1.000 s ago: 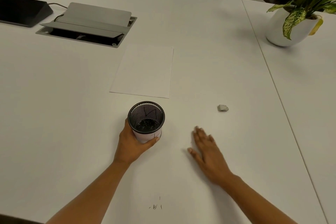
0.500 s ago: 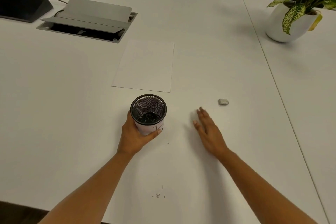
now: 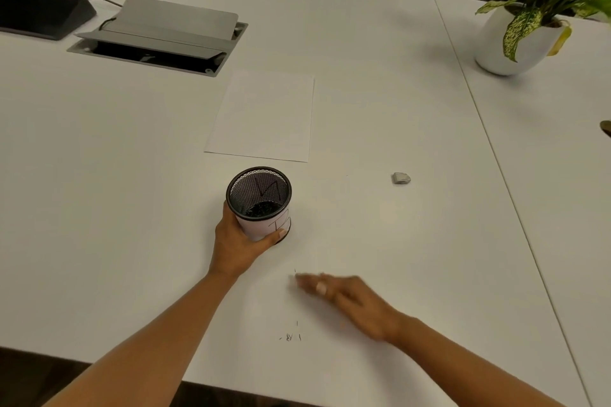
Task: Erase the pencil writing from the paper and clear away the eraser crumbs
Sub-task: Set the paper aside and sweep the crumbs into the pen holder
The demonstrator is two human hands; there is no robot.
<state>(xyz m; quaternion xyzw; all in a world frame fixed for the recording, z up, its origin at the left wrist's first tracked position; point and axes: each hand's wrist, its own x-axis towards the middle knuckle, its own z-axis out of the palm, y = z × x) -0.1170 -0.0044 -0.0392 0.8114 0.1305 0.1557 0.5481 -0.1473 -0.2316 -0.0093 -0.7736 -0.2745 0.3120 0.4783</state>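
While the L hand [image 3: 236, 243] wraps round the mesh pen cup [image 3: 261, 196], thumb on its near side and forearm coming in from 7 o'clock, the R hand [image 3: 350, 299] lies low over the white table [image 3: 413, 258], motion-blurred, fingers straight and together, aimed at 10 o'clock. Paper [image 3: 264, 116] lies flat at the cup's 12 o'clock, just apart. Eraser [image 3: 401, 178] at its 2 o'clock, well apart. Crumbs [image 3: 291, 336] at R hand's 7 o'clock.

Left grip [image 3: 238, 241] clasps the mesh cup [image 3: 261, 205] (thumb in front); right grip [image 3: 357, 304] flat, blurred.
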